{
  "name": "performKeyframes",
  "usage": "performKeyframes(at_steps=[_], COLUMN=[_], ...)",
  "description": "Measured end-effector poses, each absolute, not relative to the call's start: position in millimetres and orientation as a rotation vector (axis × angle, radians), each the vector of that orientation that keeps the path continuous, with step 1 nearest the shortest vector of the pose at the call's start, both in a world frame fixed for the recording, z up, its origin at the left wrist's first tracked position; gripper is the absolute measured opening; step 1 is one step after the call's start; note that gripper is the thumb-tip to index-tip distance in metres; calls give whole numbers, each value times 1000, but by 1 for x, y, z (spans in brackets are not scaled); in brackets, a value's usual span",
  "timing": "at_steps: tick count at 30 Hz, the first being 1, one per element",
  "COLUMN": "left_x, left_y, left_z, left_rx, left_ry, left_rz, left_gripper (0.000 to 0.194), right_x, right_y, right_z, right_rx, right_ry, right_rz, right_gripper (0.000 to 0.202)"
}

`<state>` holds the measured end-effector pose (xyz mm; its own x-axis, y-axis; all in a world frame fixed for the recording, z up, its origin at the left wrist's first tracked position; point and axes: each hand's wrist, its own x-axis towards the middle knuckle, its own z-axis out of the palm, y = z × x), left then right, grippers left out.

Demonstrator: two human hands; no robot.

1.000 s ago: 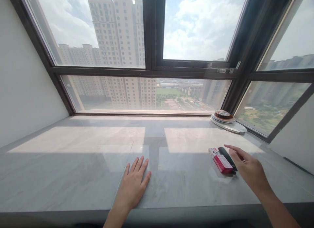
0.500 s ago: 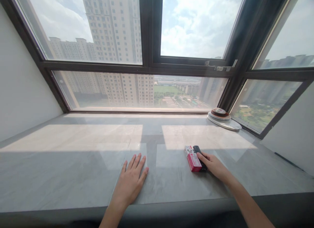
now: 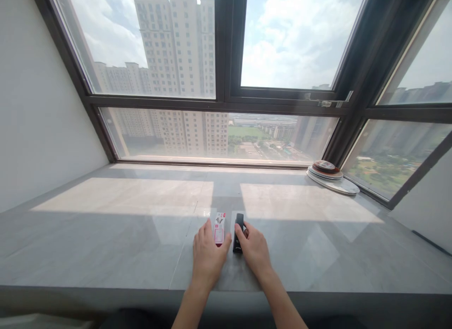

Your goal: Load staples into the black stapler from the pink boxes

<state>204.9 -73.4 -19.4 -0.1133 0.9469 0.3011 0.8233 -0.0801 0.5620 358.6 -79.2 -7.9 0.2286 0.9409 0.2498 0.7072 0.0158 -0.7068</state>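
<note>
A small pink-and-white box (image 3: 219, 229) lies on the stone windowsill (image 3: 116, 253), near the middle. My left hand (image 3: 209, 253) is closed around its lower part, with the fingers along its left side and the thumb at its right. Just to the right is a black stapler (image 3: 239, 220), standing apart from the box by a narrow gap. Thumb and fingers of my right hand (image 3: 254, 248) grip the stapler from its right side. The hand partly covers the stapler's right side.
A stack of plates (image 3: 330, 176) sits in the far right corner by the window frame (image 3: 212, 104). The sill's front edge (image 3: 318, 292) runs close below my wrists. A white wall (image 3: 45, 131) bounds the left side.
The box and stapler have moved left to the middle and are now apart. My left hand, flat on the sill before, has closed round the box. The view has shifted slightly.
</note>
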Motion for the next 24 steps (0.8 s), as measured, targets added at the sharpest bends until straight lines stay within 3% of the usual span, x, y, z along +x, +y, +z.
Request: performKeyframes(at_steps=[2,5,11,17,21,24], left_x=[213,206,148,108,98,86], left_y=[-80,-86,-61,-28,-47,-72], left_z=[-14,-10,-19,-17,-8,-8], left_rx=[1957,1973,1946,1936,1914,1852], left_ry=[2065,2066,2138,2242,2324,2429], left_rz=[994,1015,1161,1059,1199,1103], left_gripper=[73,59,52,51,53,56], right_x=[380,408,421,423,423,424], right_y=[-87,-100,-110,-105,-105,-105], right_z=[-9,-10,-18,-23,-23,-23], right_rx=[-1745,-1728,-1726,-1714,-1704,-1711], right_ry=[-1500,-1465,-1434,-1441,-1452,-1448], right_rz=[390,430,458,474,473,460], right_gripper=[54,57,66,59,56,56])
